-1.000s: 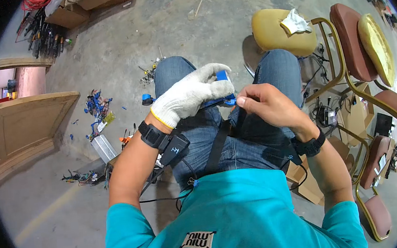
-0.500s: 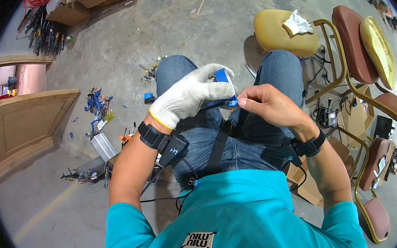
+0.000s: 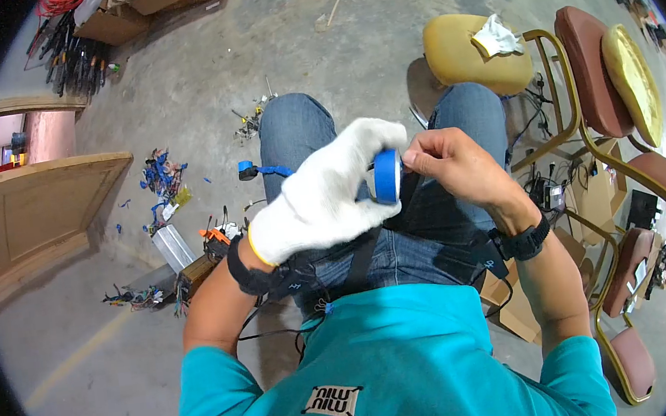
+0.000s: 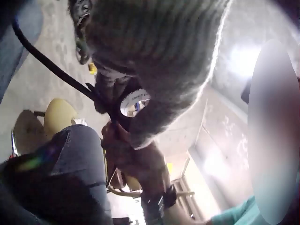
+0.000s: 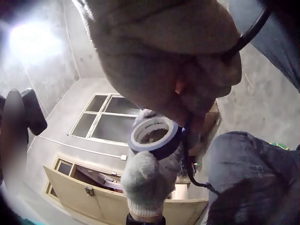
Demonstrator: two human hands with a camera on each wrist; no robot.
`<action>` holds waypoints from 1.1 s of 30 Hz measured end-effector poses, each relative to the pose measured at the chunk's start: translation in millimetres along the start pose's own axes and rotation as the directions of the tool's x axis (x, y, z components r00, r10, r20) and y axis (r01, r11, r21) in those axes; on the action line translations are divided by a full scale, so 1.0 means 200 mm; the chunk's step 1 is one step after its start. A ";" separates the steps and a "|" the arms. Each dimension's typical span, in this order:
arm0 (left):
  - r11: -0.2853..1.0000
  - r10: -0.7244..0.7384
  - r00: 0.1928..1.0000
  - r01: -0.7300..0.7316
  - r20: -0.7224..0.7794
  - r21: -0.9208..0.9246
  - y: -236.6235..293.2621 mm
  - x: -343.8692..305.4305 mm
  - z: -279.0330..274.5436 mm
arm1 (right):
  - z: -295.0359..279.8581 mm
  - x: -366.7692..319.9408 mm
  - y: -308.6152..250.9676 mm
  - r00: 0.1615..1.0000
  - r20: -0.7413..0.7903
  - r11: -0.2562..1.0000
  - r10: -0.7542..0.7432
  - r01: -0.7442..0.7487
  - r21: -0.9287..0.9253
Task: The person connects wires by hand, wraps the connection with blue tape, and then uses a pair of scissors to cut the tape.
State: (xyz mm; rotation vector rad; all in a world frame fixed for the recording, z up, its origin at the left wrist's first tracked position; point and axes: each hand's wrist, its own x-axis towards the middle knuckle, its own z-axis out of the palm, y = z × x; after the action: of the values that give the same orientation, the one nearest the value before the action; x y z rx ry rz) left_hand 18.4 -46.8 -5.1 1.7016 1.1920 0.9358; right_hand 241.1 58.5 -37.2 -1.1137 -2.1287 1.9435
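Note:
My left hand (image 3: 327, 188), in a white knit glove, grips a roll of blue tape (image 3: 386, 177) between curled fingers and thumb. The roll's white core (image 5: 152, 132) faces the right wrist camera. Close against its right side, my bare right hand (image 3: 457, 164) pinches a thin black cable (image 5: 190, 171) with thumb and fingertips. The cable hangs from those fingertips in the right wrist view. Behind the glove, a blue-wrapped strand (image 3: 273, 170) sticks out to the left, with a blue-and-black end piece (image 3: 247, 169). The glove hides its middle.
Both hands are over the person's jeans-covered lap (image 3: 294, 131). Bundles of blue wire scraps (image 3: 162, 176) and a silver metal box (image 3: 174, 247) lie on the floor at left. A yellow chair seat (image 3: 462, 51) bearing a white glove (image 3: 496, 36) stands at right, near other chairs.
My gloved left hand has turned and shifted down slightly, so the tape roll faces differently and shows more. The blue-wrapped strand is more exposed at left. My right hand stays nearly in place, still pinching.

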 end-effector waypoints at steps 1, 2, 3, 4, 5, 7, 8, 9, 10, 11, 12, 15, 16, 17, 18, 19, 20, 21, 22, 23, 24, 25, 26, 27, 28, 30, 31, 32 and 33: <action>0.988 0.117 0.993 -0.113 -0.035 0.102 0.00 0.00 0.02 | 0.00 0.00 0.00 1.000 -0.017 1.000 0.010 -0.010 -0.009; 0.959 0.190 0.981 -0.180 -0.026 0.220 -0.02 -0.02 0.04 | -0.01 0.01 -0.01 0.999 -0.032 1.000 0.018 -0.018 -0.019; 0.910 0.260 0.966 -0.242 -0.008 0.336 -0.06 -0.03 0.07 | 0.00 0.01 -0.02 0.999 -0.032 1.000 0.016 -0.017 -0.019; 0.909 0.259 0.966 -0.241 -0.008 0.339 -0.10 -0.04 0.10 | 0.00 0.00 -0.03 0.999 -0.049 1.000 -0.025 0.026 0.015; 0.838 0.376 0.927 -0.337 -0.008 0.429 -0.12 -0.04 0.12 | 0.01 0.00 -0.04 0.996 -0.068 0.997 -0.064 0.068 0.048; 0.749 0.486 0.874 -0.419 0.005 0.513 -0.14 -0.06 0.15 | -0.01 0.02 0.01 0.995 -0.078 0.996 -0.067 0.072 0.057; 0.796 0.421 0.907 -0.372 0.004 0.477 -0.09 -0.08 0.16 | -0.02 0.02 0.01 0.994 -0.088 0.995 -0.069 0.075 0.064; 0.840 0.352 0.936 -0.318 0.004 0.439 -0.05 -0.10 0.17 | -0.02 0.02 0.00 0.994 -0.087 0.995 -0.068 0.074 0.063; 0.864 0.360 0.932 -0.318 -0.040 0.390 -0.05 -0.11 0.17 | -0.04 0.01 -0.01 0.992 -0.097 0.997 -0.077 0.079 0.016; 0.865 0.361 0.932 -0.319 -0.039 0.388 -0.03 -0.11 0.15 | -0.04 0.00 -0.02 0.990 -0.109 0.996 -0.084 0.082 -0.030; 0.885 0.343 0.926 -0.262 -0.158 0.386 -0.02 -0.09 0.12 | -0.04 -0.01 -0.01 0.991 -0.110 0.997 -0.081 0.078 -0.028; 0.985 -0.052 0.953 0.099 -0.300 0.143 0.01 -0.01 0.01 | -0.02 -0.02 0.00 0.980 -0.088 0.982 -0.179 0.173 -0.075; 0.964 -0.265 0.954 0.267 -0.140 -0.002 -0.01 0.02 -0.02 | -0.01 -0.02 -0.01 0.980 -0.089 0.981 -0.181 0.172 -0.092; 0.890 -0.437 0.898 0.440 0.051 -0.115 -0.02 0.04 -0.05 | -0.02 -0.02 -0.02 0.979 -0.093 0.979 -0.183 0.172 -0.111; 0.891 -0.437 0.898 0.440 0.048 -0.115 -0.03 0.04 -0.04 | -0.02 -0.03 -0.03 0.978 -0.092 0.978 -0.185 0.174 -0.113; 0.938 -0.342 0.939 0.344 0.033 -0.049 -0.05 0.03 -0.03 | -0.03 -0.03 -0.03 0.977 -0.100 0.977 -0.187 0.174 -0.126; 0.969 -0.245 0.969 0.245 0.028 0.016 -0.06 0.03 -0.01 | -0.03 -0.04 -0.03 0.977 -0.109 0.976 -0.186 0.171 -0.136; 0.970 -0.243 0.969 0.243 0.032 0.016 -0.07 0.03 0.00 | -0.03 -0.04 -0.03 0.976 -0.113 0.976 -0.185 0.169 -0.135; 0.961 -0.276 0.961 0.276 0.009 -0.001 -0.07 0.03 0.01 | -0.03 -0.04 -0.03 0.975 -0.113 0.974 -0.191 0.173 -0.148; 0.950 -0.313 0.950 0.312 -0.013 -0.021 -0.05 0.03 0.02 | -0.03 -0.04 -0.02 0.975 -0.110 0.971 -0.194 0.176 -0.160; 0.949 -0.314 0.949 0.314 -0.013 -0.022 -0.04 0.05 0.01 | -0.03 -0.04 -0.02 0.975 -0.109 0.972 -0.192 0.174 -0.159; 0.918 -0.392 0.920 0.392 0.020 -0.060 -0.01 0.07 -0.01 | -0.04 -0.04 -0.02 0.977 -0.108 0.970 -0.183 0.162 -0.181; 0.877 -0.468 0.882 0.471 0.055 -0.096 0.01 0.08 -0.01 | -0.03 -0.04 -0.02 0.979 -0.104 0.968 -0.173 0.149 -0.202; 0.876 -0.469 0.882 0.472 0.053 -0.097 0.01 0.09 0.01 | -0.03 -0.04 -0.03 0.980 -0.102 0.968 -0.173 0.150 -0.202; 0.924 -0.383 0.923 0.383 0.034 -0.006 0.00 0.09 0.03 | -0.03 -0.04 -0.03 0.981 -0.097 0.970 -0.167 0.146 -0.196; 0.970 -0.192 0.981 0.193 -0.022 0.145 -0.05 0.09 0.07 | -0.02 -0.05 -0.04 0.982 -0.095 0.972 -0.160 0.140 -0.190; 0.970 -0.192 0.981 0.193 -0.020 0.145 -0.06 0.08 0.08 | -0.02 -0.05 -0.04 0.986 -0.080 0.975 -0.144 0.127 -0.184; 0.957 -0.172 0.985 0.172 -0.022 0.233 -0.06 0.08 0.08 | -0.02 -0.05 -0.04 0.990 -0.068 0.978 -0.126 0.112 -0.179; 0.936 -0.153 0.988 0.152 -0.021 0.317 -0.05 0.08 0.09 | -0.02 -0.05 -0.03 0.990 -0.070 0.978 -0.122 0.108 -0.176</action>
State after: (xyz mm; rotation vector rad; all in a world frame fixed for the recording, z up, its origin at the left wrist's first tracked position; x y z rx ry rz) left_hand 34.6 -33.9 -19.4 1.8254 1.5140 0.6708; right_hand 248.0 55.7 -26.5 -1.0476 -2.2972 1.6644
